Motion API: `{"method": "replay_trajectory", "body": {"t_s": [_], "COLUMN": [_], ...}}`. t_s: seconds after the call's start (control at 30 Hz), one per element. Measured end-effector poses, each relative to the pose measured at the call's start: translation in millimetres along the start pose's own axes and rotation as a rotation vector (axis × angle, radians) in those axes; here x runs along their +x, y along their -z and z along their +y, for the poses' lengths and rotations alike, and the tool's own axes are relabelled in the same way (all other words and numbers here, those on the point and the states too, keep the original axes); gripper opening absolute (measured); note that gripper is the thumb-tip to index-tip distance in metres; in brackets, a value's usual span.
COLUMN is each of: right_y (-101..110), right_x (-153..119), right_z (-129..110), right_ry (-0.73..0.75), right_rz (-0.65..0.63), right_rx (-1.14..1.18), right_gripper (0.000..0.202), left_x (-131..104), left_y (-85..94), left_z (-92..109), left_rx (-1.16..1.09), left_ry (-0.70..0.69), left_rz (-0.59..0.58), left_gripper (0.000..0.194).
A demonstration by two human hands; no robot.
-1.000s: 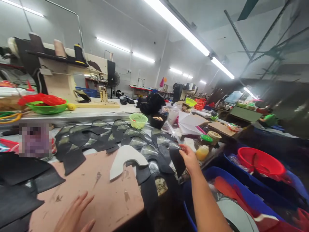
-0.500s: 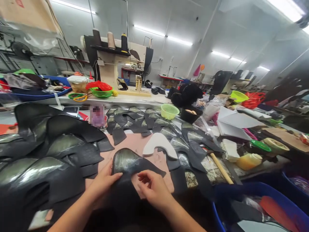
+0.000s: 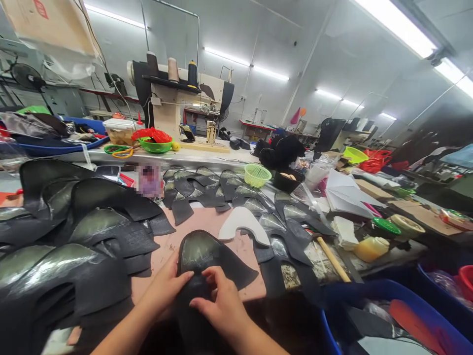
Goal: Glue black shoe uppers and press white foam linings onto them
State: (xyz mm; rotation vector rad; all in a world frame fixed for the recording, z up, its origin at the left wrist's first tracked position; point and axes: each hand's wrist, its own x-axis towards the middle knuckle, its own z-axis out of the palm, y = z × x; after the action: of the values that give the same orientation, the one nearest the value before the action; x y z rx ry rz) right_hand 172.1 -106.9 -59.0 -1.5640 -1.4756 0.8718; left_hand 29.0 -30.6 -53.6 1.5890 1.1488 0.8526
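A black curved piece (image 3: 201, 251) with a shiny domed patch is over the pink board (image 3: 148, 281). My left hand (image 3: 172, 283) grips its left edge, thumb on top. My right hand (image 3: 219, 298) is at the piece's inner curve, fingers bent and thumb apart from them; it touches the black material near its middle. A white U-shaped piece (image 3: 244, 224) lies on the board just beyond. Similar black pieces are piled on the left (image 3: 96, 227) and spread out behind and to the right (image 3: 258, 202).
A hammer with a wooden handle (image 3: 333, 259) and a glue-coloured jar (image 3: 371, 249) lie to the right. A blue bin (image 3: 369, 291) stands at the lower right. Behind are a green basket (image 3: 257, 175) and a sewing machine (image 3: 166, 103).
My right hand has moved left, closer to my left hand, and now touches the black piece. The piece has turned and shifted slightly right. The camera view has tilted a little.
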Motion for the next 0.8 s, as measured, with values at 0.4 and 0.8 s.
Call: {"method": "replay_trajectory", "body": {"t_s": [0.4,0.8], "right_y": [84.1,5.7], "right_x": [-63.3,3.7], "right_z": [47.1,-0.3], "right_ry": [-0.247,0.649], "right_rz": [-0.152,-0.368], "right_rx": [-0.374,-0.49], "right_gripper": [0.01,0.053], "left_x": [30.0,8.2], "left_y": [30.6,31.9], "left_z": [-25.3,-22.0], "left_rx": [0.385,0.929], "left_ry": [-0.057,-0.311], "left_rz": [-0.166,-0.241], "left_gripper": [0.073,0.033]}}
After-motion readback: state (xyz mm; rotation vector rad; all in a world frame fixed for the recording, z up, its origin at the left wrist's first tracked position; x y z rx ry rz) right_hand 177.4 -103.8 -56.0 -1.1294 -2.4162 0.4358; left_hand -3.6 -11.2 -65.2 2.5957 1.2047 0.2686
